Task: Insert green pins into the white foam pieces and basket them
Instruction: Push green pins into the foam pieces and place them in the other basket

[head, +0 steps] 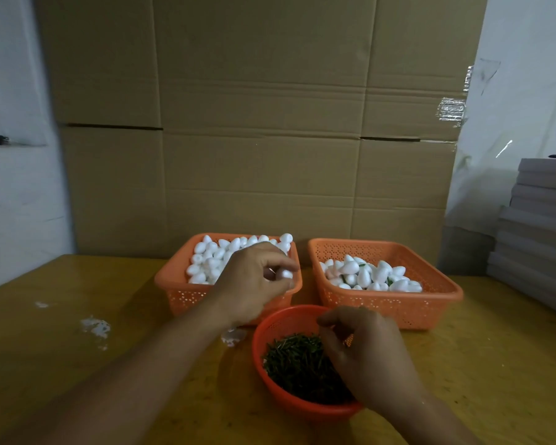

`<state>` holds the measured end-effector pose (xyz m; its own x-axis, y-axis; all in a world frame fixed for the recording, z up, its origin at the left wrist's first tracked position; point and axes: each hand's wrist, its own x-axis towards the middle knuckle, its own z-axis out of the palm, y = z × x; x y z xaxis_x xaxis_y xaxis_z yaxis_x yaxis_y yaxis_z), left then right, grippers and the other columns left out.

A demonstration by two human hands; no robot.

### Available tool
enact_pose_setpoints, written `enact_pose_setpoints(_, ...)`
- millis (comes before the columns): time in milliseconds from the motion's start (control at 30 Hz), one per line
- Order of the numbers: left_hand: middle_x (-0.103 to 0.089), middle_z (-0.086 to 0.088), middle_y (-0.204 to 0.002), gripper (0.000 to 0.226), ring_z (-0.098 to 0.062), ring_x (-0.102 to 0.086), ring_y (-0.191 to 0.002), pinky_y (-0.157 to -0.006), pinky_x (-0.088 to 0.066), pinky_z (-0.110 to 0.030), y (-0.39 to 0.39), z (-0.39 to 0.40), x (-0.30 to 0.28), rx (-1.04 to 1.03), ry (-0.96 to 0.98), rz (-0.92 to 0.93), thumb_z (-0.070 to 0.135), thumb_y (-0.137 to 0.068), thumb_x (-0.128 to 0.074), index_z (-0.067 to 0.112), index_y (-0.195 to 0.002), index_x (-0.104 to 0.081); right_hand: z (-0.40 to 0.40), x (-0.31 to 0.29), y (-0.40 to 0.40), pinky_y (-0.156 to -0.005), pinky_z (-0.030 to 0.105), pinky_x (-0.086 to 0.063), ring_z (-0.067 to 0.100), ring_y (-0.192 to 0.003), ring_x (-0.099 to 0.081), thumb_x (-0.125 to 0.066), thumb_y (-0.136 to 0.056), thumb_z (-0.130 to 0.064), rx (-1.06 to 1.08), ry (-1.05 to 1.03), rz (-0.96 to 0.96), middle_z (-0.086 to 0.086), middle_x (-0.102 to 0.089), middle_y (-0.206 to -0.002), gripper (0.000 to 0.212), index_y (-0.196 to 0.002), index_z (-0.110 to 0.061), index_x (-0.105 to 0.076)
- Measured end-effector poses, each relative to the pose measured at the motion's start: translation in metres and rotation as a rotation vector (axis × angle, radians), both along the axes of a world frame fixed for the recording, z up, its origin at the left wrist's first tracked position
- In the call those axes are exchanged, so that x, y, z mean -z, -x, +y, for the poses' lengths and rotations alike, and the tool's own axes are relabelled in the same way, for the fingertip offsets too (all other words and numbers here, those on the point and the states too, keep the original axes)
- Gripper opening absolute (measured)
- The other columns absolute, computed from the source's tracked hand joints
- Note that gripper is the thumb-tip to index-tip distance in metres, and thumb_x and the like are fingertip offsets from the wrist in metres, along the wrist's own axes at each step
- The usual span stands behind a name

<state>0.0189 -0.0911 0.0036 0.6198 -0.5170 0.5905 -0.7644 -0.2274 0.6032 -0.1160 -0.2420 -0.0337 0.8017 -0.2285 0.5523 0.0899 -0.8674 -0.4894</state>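
Nearest: round red colander [272,377] on the yellow table [77,364], holding a heap of green pins [297,364] — short dark slivers lying every which way, no common axis. Right hand [371,358] is over the colander's right half, forearm coming in from lower right, back of hand up, fingers curled down toward the pins with thumb and forefinger tips drawn together. Can't tell whether a pin is between them.

Left hand [254,281] is raised over the near-right corner of the left orange basket [174,281], forearm running diagonally from lower left, wrist bent, knuckles toward the camera. Fingertips pinch one white foam piece [284,273] — mostly hidden by the fingers, so its long axis is unclear.

Left basket is heaped with white egg-shaped foam pieces [219,255], ends pointing in mixed directions. Right orange basket [430,303], just beside it, holds a lower pile of pinned foam pieces [369,274], with bits of green showing between them.

White crumbs [97,327] on the table, left side. Cardboard sheet [260,123] stands behind the baskets; grey stacked boards [540,232] at far right.
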Motion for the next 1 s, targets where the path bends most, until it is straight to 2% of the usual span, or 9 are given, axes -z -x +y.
enact_pose_setpoints(133,-0.072,0.007,-0.101,0.028,-0.006,-0.068,-0.099,-0.088,-0.054,-0.02,0.026,0.012,0.013,0.116,0.05,0.095,0.007,-0.088,-0.074,0.024,-0.109,-0.07,-0.001,-0.001,0.001,-0.088,0.036,-0.047,0.008,-0.099,-0.052,-0.074,-0.085,-0.026,0.045,0.171,0.055,-0.025,-0.059,-0.082,0.021,-0.104,-0.035,-0.076)
enact_pose_setpoints(233,-0.07,0.007,-0.101,0.02,-0.015,-0.068,-0.102,-0.089,-0.056,-0.036,0.042,0.02,0.023,0.185,0.041,0.124,0.017,-0.095,-0.067,0.031,-0.108,-0.061,-0.002,-0.002,0.001,-0.089,0.034,-0.046,0.008,-0.102,-0.049,-0.07,-0.086,-0.027,0.05,0.199,0.11,-0.024,-0.063,-0.089,0.022,-0.105,-0.037,-0.075)
enact_pose_setpoints(333,-0.068,0.003,-0.095,0.009,-0.02,-0.068,-0.094,-0.082,-0.057,-0.046,0.052,0.026,0.029,0.213,0.052,0.15,0.026,-0.095,-0.06,0.031,-0.101,-0.065,-0.002,-0.001,0.0,-0.088,0.032,-0.046,0.008,-0.102,-0.047,-0.065,-0.089,-0.032,0.04,0.219,0.176,-0.018,-0.067,-0.095,0.018,-0.105,-0.038,-0.072)
enact_pose_setpoints(467,-0.072,-0.002,-0.098,0.017,-0.019,-0.071,-0.096,-0.085,-0.06,-0.037,0.058,0.03,0.035,0.283,0.124,0.349,0.017,-0.09,-0.07,0.031,-0.099,-0.072,-0.003,0.0,-0.002,-0.08,0.033,-0.05,0.01,-0.094,-0.051,-0.059,-0.092,-0.041,0.029,0.235,0.277,-0.01,-0.061,-0.089,0.014,-0.099,-0.035,-0.071)
enact_pose_setpoints(567,-0.074,-0.002,-0.106,0.036,-0.019,-0.072,-0.103,-0.089,-0.057,-0.029,0.061,0.034,0.038,0.343,0.124,0.453,-0.004,-0.086,-0.072,0.024,-0.108,-0.071,0.0,-0.003,-0.005,-0.073,0.038,-0.052,0.015,-0.085,-0.057,-0.055,-0.094,-0.051,-0.001,0.25,0.385,-0.003,-0.062,-0.084,0.031,-0.085,-0.024,-0.067)
enact_pose_setpoints(633,-0.074,-0.003,-0.105,0.035,-0.019,-0.073,-0.101,-0.085,-0.056,-0.025,0.063,0.033,0.039,0.333,0.129,0.458,-0.008,-0.086,-0.07,0.018,-0.11,-0.069,0.002,-0.007,-0.008,-0.077,0.041,-0.055,0.016,-0.082,-0.063,-0.059,-0.092,-0.049,-0.088,0.255,0.49,-0.002,-0.068,-0.086,0.028,-0.091,-0.023,-0.069)
enact_pose_setpoints(733,-0.073,-0.003,-0.1,0.031,-0.019,-0.073,-0.093,-0.079,-0.056,-0.025,0.065,0.03,0.04,0.314,0.157,0.445,-0.006,-0.089,-0.069,0.016,-0.111,-0.067,0.006,-0.012,-0.01,-0.078,0.043,-0.055,0.019,-0.08,-0.067,-0.064,-0.088,-0.044,-0.185,0.262,0.606,0.002,-0.072,-0.089,0.026,-0.097,-0.021,-0.071)
enact_pose_setpoints(867,-0.073,-0.004,-0.097,0.023,-0.022,-0.072,-0.087,-0.076,-0.057,-0.029,0.066,0.029,0.039,0.338,0.184,0.423,0.016,-0.091,-0.067,0.025,-0.112,-0.063,0.008,-0.012,-0.011,-0.071,0.039,-0.052,0.021,-0.073,-0.063,-0.066,-0.085,-0.038,-0.182,0.264,0.645,0.003,-0.068,-0.079,0.025,-0.083,-0.013,-0.068)
enact_pose_setpoints(1000,-0.074,-0.005,-0.101,0.018,-0.024,-0.073,-0.087,-0.075,-0.057,-0.031,0.064,0.029,0.04,0.345,0.185,0.426,0.029,-0.094,-0.061,0.036,-0.11,-0.06,0.006,-0.011,-0.014,-0.065,0.035,-0.049,0.021,-0.068,-0.06,-0.066,-0.086,-0.025,-0.138,0.265,0.637,0.002,-0.066,-0.073,0.019,-0.069,-0.016,-0.065)
